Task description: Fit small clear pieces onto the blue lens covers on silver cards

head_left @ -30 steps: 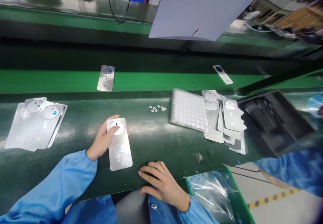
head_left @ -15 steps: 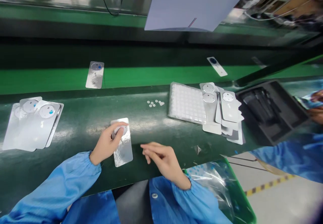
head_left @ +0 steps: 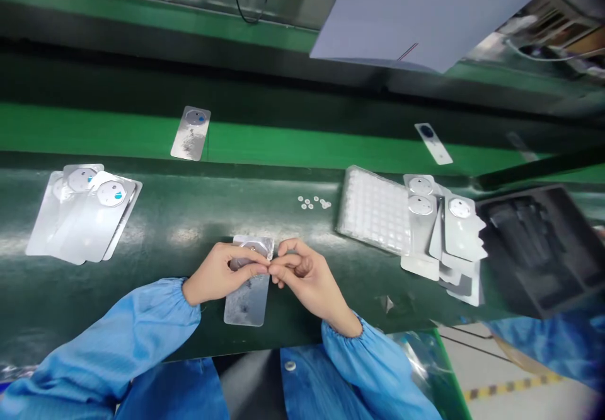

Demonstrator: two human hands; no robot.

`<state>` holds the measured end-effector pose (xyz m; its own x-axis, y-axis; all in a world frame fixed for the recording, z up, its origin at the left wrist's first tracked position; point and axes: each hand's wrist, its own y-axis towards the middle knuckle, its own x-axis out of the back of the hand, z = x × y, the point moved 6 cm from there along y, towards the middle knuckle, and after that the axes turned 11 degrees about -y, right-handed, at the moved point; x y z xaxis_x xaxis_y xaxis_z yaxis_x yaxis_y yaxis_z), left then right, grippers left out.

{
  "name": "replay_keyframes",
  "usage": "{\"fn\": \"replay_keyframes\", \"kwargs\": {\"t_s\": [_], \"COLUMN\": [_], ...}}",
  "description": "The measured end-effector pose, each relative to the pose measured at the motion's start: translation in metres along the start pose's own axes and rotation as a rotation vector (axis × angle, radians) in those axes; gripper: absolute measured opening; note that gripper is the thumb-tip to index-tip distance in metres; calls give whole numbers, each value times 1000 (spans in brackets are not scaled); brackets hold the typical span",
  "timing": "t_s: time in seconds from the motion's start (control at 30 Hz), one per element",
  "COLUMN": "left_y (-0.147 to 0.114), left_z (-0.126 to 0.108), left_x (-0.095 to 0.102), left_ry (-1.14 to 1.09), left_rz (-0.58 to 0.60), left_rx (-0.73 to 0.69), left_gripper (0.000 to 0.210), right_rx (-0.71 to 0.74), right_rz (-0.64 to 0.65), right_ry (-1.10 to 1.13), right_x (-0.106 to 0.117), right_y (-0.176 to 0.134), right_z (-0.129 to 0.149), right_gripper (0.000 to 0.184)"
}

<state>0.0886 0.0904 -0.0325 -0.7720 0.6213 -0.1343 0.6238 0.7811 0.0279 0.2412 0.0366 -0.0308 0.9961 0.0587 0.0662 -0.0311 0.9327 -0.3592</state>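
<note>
Here, at lower centre, the left hand (head_left: 220, 273) and right hand (head_left: 306, 278) met over a silvery panel (head_left: 246, 303), fingers narrowly drawn, any hold unclear.

Right hand (head_left: 308, 279) now fingertip to fingertip with left hand (head_left: 218, 274)

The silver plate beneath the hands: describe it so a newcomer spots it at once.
On the dark green bench, look toward the near edge, where the left hand and right hand meet. Partly hidden beneath them is the silver plate, a single piece, unlike the overlapping stacks on either side.
</note>
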Motion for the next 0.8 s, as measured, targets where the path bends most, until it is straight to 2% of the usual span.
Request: {"fn": "replay_keyframes", "kwargs": {"t_s": [0.1, 0.23, 0.33, 0.43, 0.53, 0.8], "left_y": [-2, -7, -10, -10, -10, -10], "left_z": [-4, -10, -12, -13, -12, -6], "left_x": [1, 1, 2, 3, 3, 2], "left_ry": [67, 167, 187, 174, 163, 184], "left_rz": [-38, -79, -111, -108, -96, -108], "left_rx": [-93, -285, -377, -414, -426, -376], "left_gripper": [9, 10, 11, 15, 17, 20], "right_rx": [-12, -66, -102, -126, -129, -104], "right_rz": [18, 109, 144, 180, 158, 118], "right_ry": [-6, -24, 4, 65, 109, 53], "right_x": [0, -6, -9, -13, -12, -12], "right_y": [-1, -6, -9, -10, -9, -6], "right_z": [0, 0, 2, 5, 7, 7], "right_gripper": [39, 44, 42, 40, 37, 40]}}
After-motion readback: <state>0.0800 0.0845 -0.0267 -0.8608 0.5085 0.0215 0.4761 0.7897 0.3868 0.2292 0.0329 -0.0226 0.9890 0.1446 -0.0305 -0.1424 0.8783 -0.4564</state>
